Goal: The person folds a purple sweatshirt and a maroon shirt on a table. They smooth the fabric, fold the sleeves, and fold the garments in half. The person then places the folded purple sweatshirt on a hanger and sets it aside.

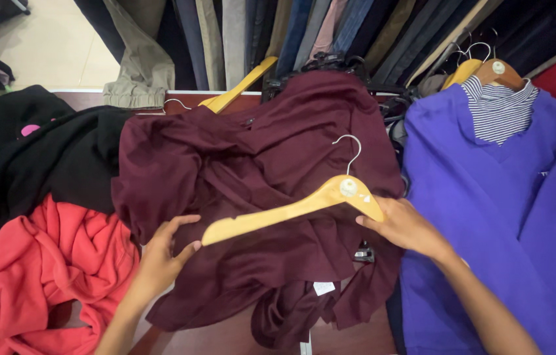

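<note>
A crumpled maroon garment [258, 158] lies spread over the middle of the table. On top of it rests a light wooden hanger [291, 209] with a metal hook. My right hand [404, 227] grips the hanger's right arm near the hook. My left hand [163, 253] rests on the maroon cloth just left of the hanger's other end, fingers curled onto the fabric.
A red garment [48, 276] and a black one [41, 154] lie heaped at the left. A purple top over a striped collar [501, 190] lies on a hanger at the right. Another wooden hanger [238, 89] sits at the back, below a row of hanging trousers [238, 33].
</note>
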